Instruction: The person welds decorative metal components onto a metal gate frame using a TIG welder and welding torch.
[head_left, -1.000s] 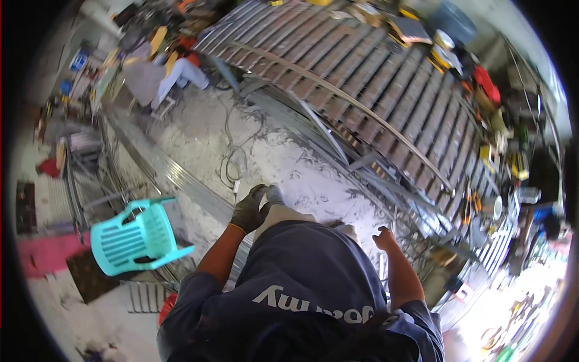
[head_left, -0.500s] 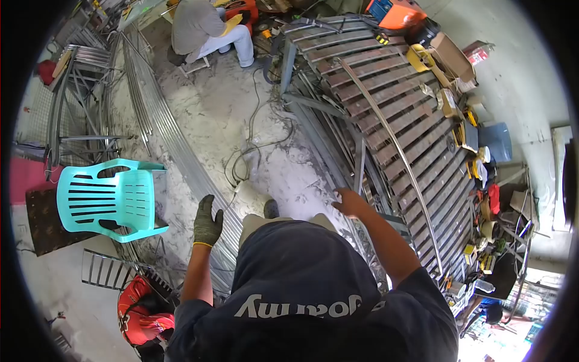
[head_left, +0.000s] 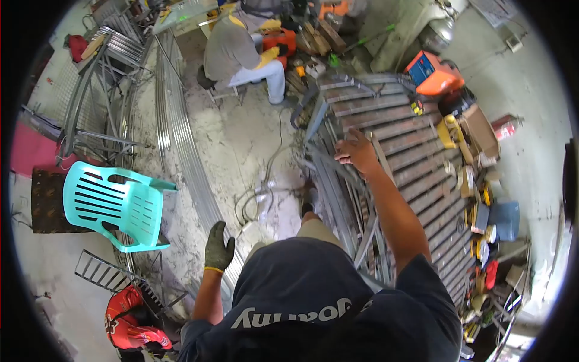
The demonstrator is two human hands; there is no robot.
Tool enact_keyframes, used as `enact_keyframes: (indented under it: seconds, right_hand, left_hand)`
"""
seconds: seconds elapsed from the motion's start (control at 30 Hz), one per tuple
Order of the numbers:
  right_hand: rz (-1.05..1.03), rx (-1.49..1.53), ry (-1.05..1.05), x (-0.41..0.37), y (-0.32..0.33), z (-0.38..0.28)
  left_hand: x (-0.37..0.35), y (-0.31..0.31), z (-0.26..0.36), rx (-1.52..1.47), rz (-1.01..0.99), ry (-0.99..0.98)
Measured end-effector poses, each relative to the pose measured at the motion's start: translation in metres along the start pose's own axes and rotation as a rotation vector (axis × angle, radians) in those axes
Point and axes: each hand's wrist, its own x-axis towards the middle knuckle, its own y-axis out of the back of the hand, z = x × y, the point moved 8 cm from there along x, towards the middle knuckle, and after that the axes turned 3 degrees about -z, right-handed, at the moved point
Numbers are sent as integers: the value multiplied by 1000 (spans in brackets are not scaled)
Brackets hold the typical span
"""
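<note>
My left hand [head_left: 218, 247] wears a dark work glove with a yellow cuff and hangs free at my side, fingers spread, holding nothing. My right hand [head_left: 357, 151] is bare and reaches forward over a slatted metal gate [head_left: 416, 157] lying flat, fingers loosely curled down, near a long metal bar [head_left: 381, 158] on the slats. I cannot tell if the fingers touch the metal. My foot [head_left: 309, 199] steps on the concrete floor beside the gate.
A turquoise plastic chair [head_left: 114, 205] stands at left. A person sits on a stool [head_left: 247, 51] at the top. Cables [head_left: 265, 181] trail across the floor. An orange welding machine [head_left: 435, 75], boxes and tools crowd the right side. Metal frames [head_left: 102, 90] lie at upper left.
The view has swung round as I walk forward. My right hand has stretched further out over the gate. My left hand has dropped lower beside my body.
</note>
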Motion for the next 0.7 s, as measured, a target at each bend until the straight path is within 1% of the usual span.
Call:
enact_keyframes:
  seconds: [0.07,0.1,0.17,0.23,0.27,0.33,0.37,0.4,0.47,0.57,0.67,0.7]
  right_hand:
    - [64,229,-25,76,32,-14]
    - [-8,338,-50,126,50,-1]
    - [30,568,-133,217,86,28]
    - [184,652,-272,268,106,30]
    - [230,695,-307,293,115,38]
    - [313,784,-387,348,135,62]
    - [291,916,-512,374,142,80]
    - [268,1045,-647,393,143,95]
    - [406,946,-630,406,145,89]
    - [573,858,-673,451,154,121]
    - [854,902,-752,449,154,109]
    - [943,942,-814,454,155,118]
  left_hand:
    - [19,-6,11,-7,20,36]
    - [29,-10,17,6,31,57]
    - [49,-19,32,14,19,113]
    - [76,-22,63,-23,27,149]
    - [89,-26,75,-43,23,168]
    - [116,-32,102,-69,-8,159]
    - [129,-33,116,-61,-24,158]
    - [137,-38,122,-11,-14,149]
    - [148,-35,138,-42,-15,217]
    - [145,-26,155,-51,-52,293]
    - [132,-24,145,4,-71,299]
    - [130,-19,143,28,-68,295]
